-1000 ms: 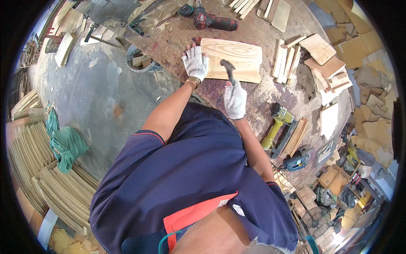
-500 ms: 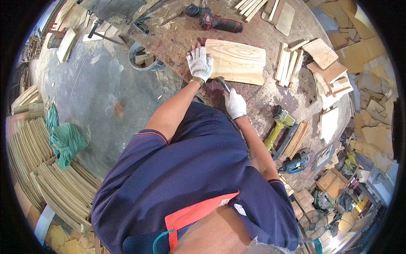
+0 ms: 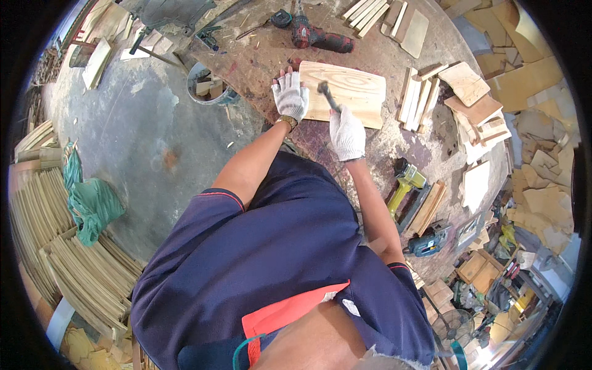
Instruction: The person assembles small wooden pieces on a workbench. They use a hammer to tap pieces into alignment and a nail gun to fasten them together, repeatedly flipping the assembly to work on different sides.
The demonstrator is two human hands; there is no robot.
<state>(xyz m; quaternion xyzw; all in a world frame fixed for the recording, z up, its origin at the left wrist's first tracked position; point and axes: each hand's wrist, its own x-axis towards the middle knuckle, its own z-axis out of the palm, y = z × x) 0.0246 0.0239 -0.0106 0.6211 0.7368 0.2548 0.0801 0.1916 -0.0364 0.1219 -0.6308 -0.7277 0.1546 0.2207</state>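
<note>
A pale wooden board with strong grain lies on the worn workbench. My left hand, in a white fingerless glove, rests at the board's left end with its fingers stretched out. My right hand, gloved too, is closed round the handle of a hammer. The hammer's dark head is over the board's left half; whether it touches the wood I cannot tell.
Beyond the board lies a red and black cordless power tool. To the right are wood strips, stacked wooden pieces, a yellow-green nail gun and a blue power tool. A bucket of offcuts stands left of the bench.
My right hand has lifted the hammer from the board's near edge to over its face. The board's right end has shifted slightly toward me. My left hand has stayed almost in place.
</note>
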